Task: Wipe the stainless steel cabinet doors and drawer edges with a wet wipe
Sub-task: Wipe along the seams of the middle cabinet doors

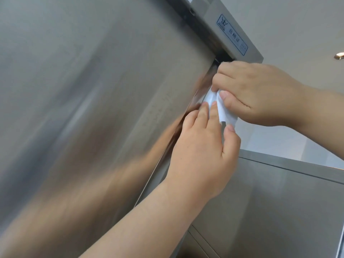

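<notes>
While left hand (202, 151) and right hand (256, 94) pinch the crumpled white wet wipe (224, 110), I'd hug the brushed steel cabinet door (93, 90)'s right edge tight.

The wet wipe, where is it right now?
In the head view, right of centre, the wet wipe is pinched between the left hand and the right hand at the cabinet door's right edge, below the blue label.

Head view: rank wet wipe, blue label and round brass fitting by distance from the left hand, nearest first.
1. wet wipe: pinched in the left hand itself.
2. blue label: above, on the cabinet frame.
3. round brass fitting: far upper right, at the picture's edge.
</notes>
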